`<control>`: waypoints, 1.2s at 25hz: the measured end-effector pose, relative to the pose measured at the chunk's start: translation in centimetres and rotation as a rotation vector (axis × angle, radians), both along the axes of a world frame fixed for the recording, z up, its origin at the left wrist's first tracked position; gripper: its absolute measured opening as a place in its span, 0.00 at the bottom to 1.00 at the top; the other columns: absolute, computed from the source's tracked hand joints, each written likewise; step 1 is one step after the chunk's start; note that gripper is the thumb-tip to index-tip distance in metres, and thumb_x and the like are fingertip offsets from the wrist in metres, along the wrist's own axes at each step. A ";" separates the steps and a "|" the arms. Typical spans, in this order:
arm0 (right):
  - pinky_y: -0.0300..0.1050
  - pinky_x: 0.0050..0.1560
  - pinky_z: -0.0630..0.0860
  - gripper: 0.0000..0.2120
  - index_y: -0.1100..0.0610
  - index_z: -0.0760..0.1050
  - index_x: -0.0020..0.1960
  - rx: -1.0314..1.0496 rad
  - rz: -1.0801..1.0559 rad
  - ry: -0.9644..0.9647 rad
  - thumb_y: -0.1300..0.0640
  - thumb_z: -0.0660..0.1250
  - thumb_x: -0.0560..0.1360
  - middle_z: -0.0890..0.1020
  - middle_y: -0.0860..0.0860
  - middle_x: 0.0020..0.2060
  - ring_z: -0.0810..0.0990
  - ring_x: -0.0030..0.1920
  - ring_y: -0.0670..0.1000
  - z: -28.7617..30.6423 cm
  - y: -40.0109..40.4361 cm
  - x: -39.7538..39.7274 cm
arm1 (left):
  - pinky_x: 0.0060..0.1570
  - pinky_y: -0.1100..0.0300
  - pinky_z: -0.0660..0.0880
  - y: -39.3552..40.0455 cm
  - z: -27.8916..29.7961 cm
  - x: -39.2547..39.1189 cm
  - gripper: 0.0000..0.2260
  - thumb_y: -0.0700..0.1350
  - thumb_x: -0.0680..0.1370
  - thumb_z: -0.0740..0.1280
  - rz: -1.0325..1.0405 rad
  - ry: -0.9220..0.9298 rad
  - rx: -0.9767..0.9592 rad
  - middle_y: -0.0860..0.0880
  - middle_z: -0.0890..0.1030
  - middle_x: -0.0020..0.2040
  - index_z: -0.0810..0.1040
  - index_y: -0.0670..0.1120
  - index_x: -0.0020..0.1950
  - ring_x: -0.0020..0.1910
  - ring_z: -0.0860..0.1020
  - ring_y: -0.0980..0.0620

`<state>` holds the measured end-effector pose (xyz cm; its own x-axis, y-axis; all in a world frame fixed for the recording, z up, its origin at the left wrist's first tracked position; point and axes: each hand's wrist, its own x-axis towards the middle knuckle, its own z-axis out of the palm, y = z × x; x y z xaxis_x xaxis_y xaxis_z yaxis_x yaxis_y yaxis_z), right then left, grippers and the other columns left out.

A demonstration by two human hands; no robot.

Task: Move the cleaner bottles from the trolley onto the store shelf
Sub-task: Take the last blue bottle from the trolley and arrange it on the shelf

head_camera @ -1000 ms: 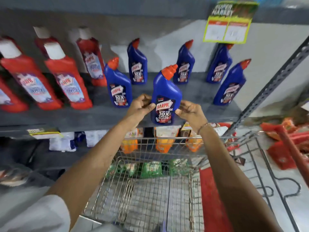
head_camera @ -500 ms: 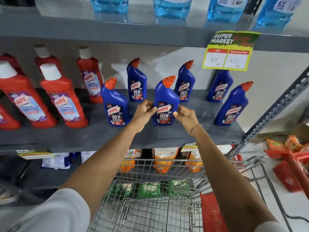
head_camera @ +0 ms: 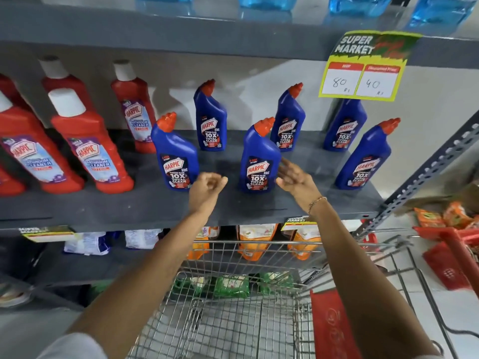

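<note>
A blue cleaner bottle (head_camera: pixel 259 161) with an orange cap stands upright on the grey shelf (head_camera: pixel 145 203), in the front row. My left hand (head_camera: pixel 206 186) hovers just left of it, fingers loosely curled and holding nothing. My right hand (head_camera: pixel 294 177) is just right of the bottle, fingers spread, not gripping it. Several more blue bottles stand on the shelf, one at front left (head_camera: pixel 175 154) and one at front right (head_camera: pixel 365 159). The wire trolley (head_camera: pixel 233 320) below my arms shows no bottles in its visible part.
Red bathroom-cleaner bottles (head_camera: pixel 88 143) fill the shelf's left side. A yellow price tag (head_camera: pixel 363 71) hangs from the shelf above. Orange pouches (head_camera: pixel 254 239) sit on the lower shelf behind the trolley rim. A slotted upright (head_camera: pixel 427 174) bounds the shelf on the right.
Both hands held the blue bottle, carried it onto the shelf and set it down. Now they have let go and drawn slightly apart from it.
</note>
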<state>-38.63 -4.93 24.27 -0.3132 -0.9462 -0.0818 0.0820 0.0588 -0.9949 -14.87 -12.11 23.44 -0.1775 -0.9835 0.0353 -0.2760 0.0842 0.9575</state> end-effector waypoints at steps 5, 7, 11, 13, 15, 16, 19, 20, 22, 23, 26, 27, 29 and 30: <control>0.53 0.63 0.74 0.35 0.63 0.64 0.69 0.096 -0.018 0.107 0.77 0.70 0.66 0.73 0.59 0.65 0.72 0.67 0.56 -0.7 -0.3 1.3 | 0.59 0.48 0.69 0.3 -1.7 5.6 0.21 0.45 0.71 0.73 0.447 0.068 -0.127 0.41 0.69 0.52 0.66 0.36 0.54 0.55 0.73 0.40; 0.57 0.64 0.73 0.33 0.62 0.66 0.66 0.131 0.012 0.183 0.76 0.72 0.64 0.76 0.60 0.61 0.76 0.61 0.56 -0.4 -1.2 2.4 | 0.69 0.53 0.63 -1.3 -1.4 6.7 0.36 0.41 0.69 0.74 0.374 0.030 -0.071 0.39 0.64 0.63 0.57 0.33 0.67 0.67 0.65 0.43; 0.52 0.57 0.77 0.34 0.63 0.66 0.64 0.124 -0.036 0.304 0.76 0.73 0.62 0.77 0.63 0.60 0.77 0.55 0.55 -0.2 -2.3 3.9 | 0.56 0.58 0.73 -4.2 -1.3 8.8 0.32 0.36 0.66 0.74 0.067 -0.045 0.016 0.49 0.77 0.58 0.63 0.44 0.65 0.55 0.77 0.52; 0.55 0.61 0.75 0.34 0.62 0.66 0.64 0.134 -0.053 0.319 0.76 0.73 0.62 0.77 0.62 0.60 0.77 0.58 0.58 -0.4 -2.4 4.0 | 0.51 0.56 0.75 -5.3 -1.4 9.6 0.23 0.39 0.67 0.74 0.110 -0.179 -0.003 0.45 0.81 0.56 0.69 0.43 0.58 0.51 0.80 0.48; 0.49 0.59 0.74 0.33 0.61 0.66 0.64 0.154 -0.060 0.414 0.73 0.74 0.62 0.78 0.61 0.59 0.77 0.57 0.56 -0.5 -2.4 3.9 | 0.50 0.56 0.75 -6.0 -1.2 9.9 0.20 0.40 0.67 0.75 0.119 -0.231 -0.023 0.42 0.82 0.55 0.73 0.41 0.55 0.49 0.81 0.46; 0.47 0.57 0.73 0.33 0.61 0.67 0.64 0.163 -0.060 0.461 0.71 0.75 0.63 0.78 0.59 0.58 0.77 0.55 0.54 -0.5 -2.4 3.9 | 0.51 0.54 0.75 -6.2 -1.1 9.9 0.20 0.41 0.67 0.75 0.112 -0.244 -0.023 0.41 0.82 0.55 0.73 0.41 0.55 0.51 0.81 0.44; 0.49 0.59 0.74 0.32 0.60 0.68 0.63 0.182 -0.041 0.505 0.68 0.76 0.63 0.79 0.58 0.58 0.77 0.55 0.54 -0.5 -2.5 3.6 | 0.54 0.53 0.74 -6.6 -1.1 10.0 0.21 0.41 0.67 0.75 0.111 -0.283 -0.022 0.41 0.81 0.56 0.73 0.41 0.57 0.53 0.80 0.43; 0.52 0.61 0.74 0.31 0.60 0.69 0.62 0.191 -0.033 0.513 0.68 0.76 0.62 0.80 0.58 0.57 0.78 0.56 0.55 -0.4 -2.5 3.3 | 0.55 0.52 0.75 -6.5 -1.1 9.9 0.21 0.41 0.67 0.75 0.106 -0.288 -0.022 0.40 0.81 0.56 0.73 0.41 0.57 0.54 0.79 0.42; 0.56 0.62 0.74 0.28 0.61 0.71 0.60 0.218 -0.022 0.528 0.67 0.77 0.62 0.81 0.58 0.56 0.79 0.57 0.57 -0.3 -2.4 2.5 | 0.56 0.50 0.74 -6.2 -1.0 9.6 0.20 0.41 0.68 0.74 0.104 -0.288 -0.025 0.40 0.81 0.57 0.72 0.41 0.57 0.54 0.79 0.42; 0.56 0.62 0.75 0.28 0.61 0.72 0.59 0.227 -0.022 0.533 0.67 0.77 0.63 0.81 0.58 0.55 0.79 0.56 0.57 -0.2 -2.2 2.1 | 0.55 0.50 0.74 -6.1 -1.0 9.3 0.20 0.41 0.69 0.74 0.108 -0.292 -0.033 0.41 0.81 0.57 0.72 0.41 0.57 0.54 0.79 0.43; 0.52 0.60 0.76 0.27 0.60 0.72 0.59 0.250 -0.051 0.537 0.66 0.77 0.62 0.82 0.56 0.54 0.80 0.56 0.56 -0.1 -1.4 0.7 | 0.51 0.55 0.73 -5.6 -0.9 8.1 0.18 0.42 0.69 0.74 0.088 -0.294 -0.039 0.41 0.81 0.56 0.72 0.41 0.55 0.51 0.79 0.45; 0.52 0.60 0.76 0.26 0.60 0.73 0.58 0.256 -0.061 0.534 0.66 0.77 0.62 0.82 0.55 0.54 0.80 0.55 0.55 -0.1 -1.1 0.0 | 0.51 0.55 0.73 -5.4 -0.8 7.4 0.18 0.42 0.69 0.74 0.068 -0.284 -0.035 0.41 0.81 0.56 0.72 0.41 0.56 0.52 0.79 0.45; 0.55 0.61 0.75 0.25 0.58 0.73 0.56 0.261 -0.059 0.531 0.67 0.77 0.62 0.82 0.56 0.54 0.80 0.55 0.55 0.1 -0.5 -1.4 | 0.52 0.56 0.73 -4.9 -0.6 5.9 0.19 0.41 0.69 0.74 0.035 -0.268 -0.026 0.41 0.81 0.56 0.72 0.42 0.57 0.52 0.79 0.45; 0.56 0.62 0.75 0.25 0.58 0.73 0.56 0.265 -0.062 0.523 0.68 0.76 0.63 0.82 0.57 0.54 0.79 0.56 0.56 0.2 -0.2 -2.1 | 0.52 0.56 0.72 -4.7 -0.6 5.0 0.19 0.41 0.69 0.74 0.019 -0.261 -0.020 0.42 0.81 0.56 0.72 0.42 0.57 0.52 0.79 0.46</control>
<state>-40.75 -5.12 24.50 -0.4299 -0.8930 -0.1331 -0.4042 0.3222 -0.8561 -9.91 -16.78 22.84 -0.1648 -0.9863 0.0105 -0.5153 0.0952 0.8517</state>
